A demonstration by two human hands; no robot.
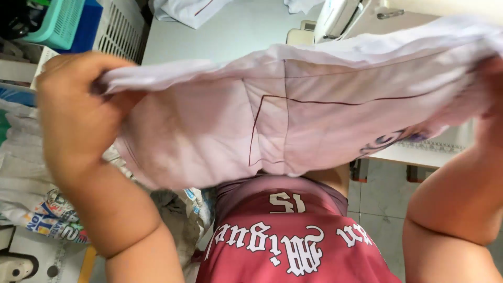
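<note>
The left hand (78, 112) is closed tight on one end of a white shirt (293, 120) with thin dark red lines. The right hand (492, 99) is at the other end, but the cloth hides its fingers, so I cannot tell how it grips. The shirt hangs stretched between both hands, up in the air, above the person's red top (293, 241). Behind it is a pale table (209, 31), with a green basket (57, 21) and a white basket (123, 23) at the far left
</note>
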